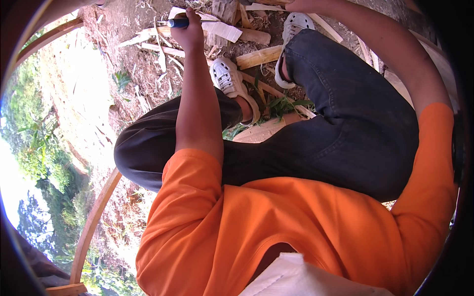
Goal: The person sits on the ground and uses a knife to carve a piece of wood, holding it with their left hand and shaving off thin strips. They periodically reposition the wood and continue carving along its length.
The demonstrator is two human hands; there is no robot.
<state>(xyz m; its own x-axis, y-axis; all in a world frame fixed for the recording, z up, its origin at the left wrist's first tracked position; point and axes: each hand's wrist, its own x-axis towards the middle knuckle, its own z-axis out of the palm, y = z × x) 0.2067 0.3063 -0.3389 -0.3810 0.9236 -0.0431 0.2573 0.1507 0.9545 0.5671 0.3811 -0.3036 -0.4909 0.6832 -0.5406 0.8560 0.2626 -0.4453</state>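
Note:
My left hand [189, 30] is closed round a blue-handled tool [178, 22] at the upper left. A thin metal part seems to stick out from the fist; the tool's exact kind cannot be made out. Just beyond that hand, a pale flat strip of wood [226, 31] lies over other pieces by a log [224, 11]. At the top edge, my right hand [302, 5] is partly cut off by the frame. It is nearest to a piece of wood [270, 2], and its fingers are mostly out of sight.
Wood offcuts [259, 56] and shavings [161, 56] litter the earth around my white shoes [231, 81]. A broad wooden piece [269, 130] lies between my legs. A curved wooden bar [94, 222] stands at the left, with bright ground and greenery beyond.

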